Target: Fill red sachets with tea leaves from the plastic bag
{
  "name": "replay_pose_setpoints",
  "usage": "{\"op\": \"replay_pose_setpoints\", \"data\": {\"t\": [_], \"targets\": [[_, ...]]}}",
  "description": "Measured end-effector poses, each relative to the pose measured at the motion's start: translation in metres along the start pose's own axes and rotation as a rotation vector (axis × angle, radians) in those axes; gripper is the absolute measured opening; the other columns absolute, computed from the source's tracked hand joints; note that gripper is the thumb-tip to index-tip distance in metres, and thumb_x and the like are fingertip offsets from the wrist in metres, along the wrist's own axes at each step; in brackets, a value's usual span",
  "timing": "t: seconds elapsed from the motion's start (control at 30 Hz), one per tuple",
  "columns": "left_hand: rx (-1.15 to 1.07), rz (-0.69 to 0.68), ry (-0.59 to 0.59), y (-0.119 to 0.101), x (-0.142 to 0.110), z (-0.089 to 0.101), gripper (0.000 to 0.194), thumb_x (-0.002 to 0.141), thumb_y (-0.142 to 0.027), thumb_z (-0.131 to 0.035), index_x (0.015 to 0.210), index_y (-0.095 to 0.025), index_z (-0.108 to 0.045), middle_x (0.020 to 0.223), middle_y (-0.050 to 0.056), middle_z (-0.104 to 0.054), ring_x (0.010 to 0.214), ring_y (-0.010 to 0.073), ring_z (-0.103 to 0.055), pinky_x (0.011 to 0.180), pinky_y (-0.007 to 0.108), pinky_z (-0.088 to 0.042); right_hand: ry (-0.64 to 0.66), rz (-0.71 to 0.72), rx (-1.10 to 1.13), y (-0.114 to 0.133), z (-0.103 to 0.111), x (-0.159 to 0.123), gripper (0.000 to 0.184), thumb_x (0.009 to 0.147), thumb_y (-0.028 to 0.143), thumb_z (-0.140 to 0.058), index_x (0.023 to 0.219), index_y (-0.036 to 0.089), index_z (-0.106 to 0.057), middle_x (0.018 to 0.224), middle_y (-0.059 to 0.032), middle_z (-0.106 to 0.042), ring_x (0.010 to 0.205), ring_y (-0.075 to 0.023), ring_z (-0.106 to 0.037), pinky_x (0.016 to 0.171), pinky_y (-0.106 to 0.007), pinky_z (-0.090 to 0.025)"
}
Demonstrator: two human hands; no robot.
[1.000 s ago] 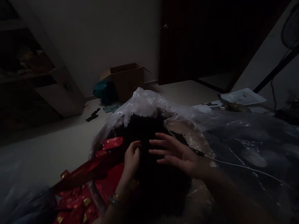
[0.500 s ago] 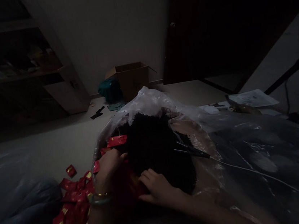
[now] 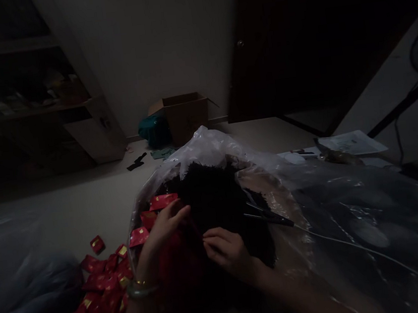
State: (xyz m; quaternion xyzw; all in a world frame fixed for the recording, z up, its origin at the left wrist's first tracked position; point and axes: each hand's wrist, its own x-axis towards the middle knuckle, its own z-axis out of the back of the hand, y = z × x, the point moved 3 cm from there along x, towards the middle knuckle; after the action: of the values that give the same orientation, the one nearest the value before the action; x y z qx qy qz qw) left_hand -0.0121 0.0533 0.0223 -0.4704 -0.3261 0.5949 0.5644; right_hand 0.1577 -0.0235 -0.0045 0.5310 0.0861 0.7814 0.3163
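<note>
Part-way: red packets [image 3: 94, 312] heaped by your left forearm; loose black material [image 3: 213, 191] remains within the clear plastic [image 3: 209, 143].
Your right hand [image 3: 226, 251] is narrowed, your left hand [image 3: 164, 228] loosely curved; cannot tell whether either holds anything. Since the earlier frame, your right fingertips have gathered together.

Heap [image 3: 213, 191] sits in plastic bag [image 3: 209, 143] before me, my L hand [image 3: 164, 228] over bag's L side, R hand [image 3: 226, 251] just R of that, packets [image 3: 100, 281] L of bag, corded tool [image 3: 273, 217] at heap's R edge, box [image 3: 188, 116] behind nr wall [image 3: 165, 45].
</note>
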Motion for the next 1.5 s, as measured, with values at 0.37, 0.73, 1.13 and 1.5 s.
{"op": "replay_pose_setpoints", "data": {"t": [0.37, 0.73, 1.13, 1.5], "targets": [[-0.149, -0.131, 0.445, -0.004, -0.01, -0.051, 0.035, 0.07, -0.044, -0.062, 0.084, -0.012, -0.06, 0.068, 0.0, -0.057, 0.061, 0.0121, -0.047, 0.055, 0.023, -0.04, -0.066, -0.182, -0.179, -0.028, 0.039, 0.026, 0.029, 0.091, 0.016, -0.046, 0.115, 0.019, -0.062, 0.096, -0.0105, -0.06, 0.091, -0.0218, -0.058, 0.08, -0.038, -0.053], [-0.029, -0.268, 0.395, 0.001, -0.006, -0.068, 0.029, 0.077, -0.025, -0.052, 0.098, -0.01, -0.064, 0.095, 0.007, -0.069, 0.085, 0.021, -0.059, 0.077, 0.03, -0.047, 0.056, 0.009, -0.367, -0.039, 0.034, 0.023, 0.034, 0.093, 0.013, -0.044, 0.124, 0.018, -0.057, 0.113, -0.0114, -0.063, 0.111, -0.0254, -0.051, 0.092, -0.044, -0.048], [0.276, -0.334, 0.259, -0.006, -0.012, -0.066, 0.019, 0.081, -0.027, -0.051, 0.079, -0.014, -0.065, 0.073, 0.001, -0.067, 0.065, 0.013, -0.054, 0.059, 0.021, -0.039, 0.218, -0.091, -0.269, -0.039, 0.045, 0.027, 0.026, 0.092, 0.022, -0.05, 0.071, 0.02, -0.064, 0.069, -0.0048, -0.06, 0.072, -0.0195, -0.051, 0.064, -0.032, -0.045], [0.488, -0.402, 0.083, -0.009, -0.016, -0.06, 0.023, 0.081, -0.034, -0.056, 0.079, -0.018, -0.073, 0.06, 0.001, -0.066, 0.053, 0.0108, -0.052, 0.052, 0.02, -0.033, 0.3, -0.685, -0.028, -0.049, 0.046, 0.027, 0.017, 0.072, 0.032, -0.072, 0.068, 0.017, -0.067, 0.065, -0.001, -0.066, 0.066, -0.0183, -0.057, 0.064, -0.029, -0.044]]}}
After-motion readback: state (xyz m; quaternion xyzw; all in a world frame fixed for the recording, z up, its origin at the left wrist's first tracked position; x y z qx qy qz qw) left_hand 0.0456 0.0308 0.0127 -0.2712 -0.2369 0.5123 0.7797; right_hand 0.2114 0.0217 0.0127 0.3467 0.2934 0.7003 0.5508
